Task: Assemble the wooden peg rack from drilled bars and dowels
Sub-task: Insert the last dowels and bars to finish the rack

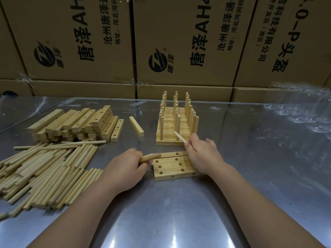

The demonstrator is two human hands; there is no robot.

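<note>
My left hand [125, 167] is clenched around a tan dowel [150, 157]. Its free end sticks out to the right over the far left corner of the bars [173, 165]. I cannot tell whether the tip touches the wood, because it is blurred.

My right hand [202, 154] grips a pale dowel [180, 137] between curled fingers and thumb. The dowel is tilted, with its free end pointing far and left in front of the rack stack [175, 122]. This hand covers the right end of the bars.

The bars lie flat, side by side and touching, on the table [179, 221] between my hands, with their drilled holes facing up. All the holes I can see are unfilled.

Just beyond them is the rack stack, with three rows of upright pegs rising from stacked bars.

On the left of the table, loose dowels lie in a dowel heap [44, 172] that reaches the near edge. Beyond the heap is a bar pile [77, 124], some of it drilled. A single bar [136, 126] lies alone between that pile and the rack stack.

Clear plastic wrap [300, 108] is crumpled at the far right. Printed boxes [71, 42] form a wall behind the table.
</note>
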